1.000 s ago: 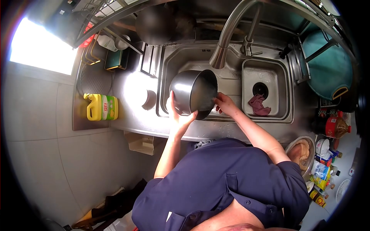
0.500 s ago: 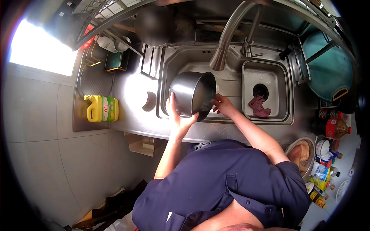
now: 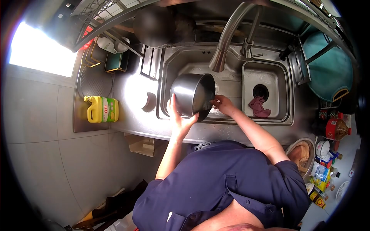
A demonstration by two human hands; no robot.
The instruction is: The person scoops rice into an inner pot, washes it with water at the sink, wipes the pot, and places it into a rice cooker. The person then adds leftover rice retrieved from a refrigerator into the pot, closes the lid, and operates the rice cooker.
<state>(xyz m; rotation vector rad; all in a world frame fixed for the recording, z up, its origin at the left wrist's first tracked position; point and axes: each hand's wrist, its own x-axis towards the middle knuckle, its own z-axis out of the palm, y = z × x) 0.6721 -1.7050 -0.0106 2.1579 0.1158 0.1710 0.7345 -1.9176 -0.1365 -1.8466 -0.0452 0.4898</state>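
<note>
A dark grey cooking pot (image 3: 189, 92), which looks like a rice cooker's inner pot, is tilted over the large sink basin (image 3: 231, 111) with its mouth facing right. My left hand (image 3: 181, 119) grips its near side, thumb by the lower rim and fingers along the outer wall. At the pot's mouth is my right hand (image 3: 223, 104), its fingers drawn together near the rim. What those fingers pinch, if anything, is too small to tell. The pot's inside is mostly in shadow.
Above the basin hangs a metal faucet (image 3: 219, 57). A purple-red cloth (image 3: 259, 107) lies by the drain in the small basin (image 3: 266, 71). A yellow detergent jug (image 3: 102, 109) stands at left. To the right are a teal round board (image 3: 327, 65) and a bowl (image 3: 291, 148).
The pot and both hands hold nearly the same place. My right hand's fingers have shifted very slightly at the pot's mouth.
</note>
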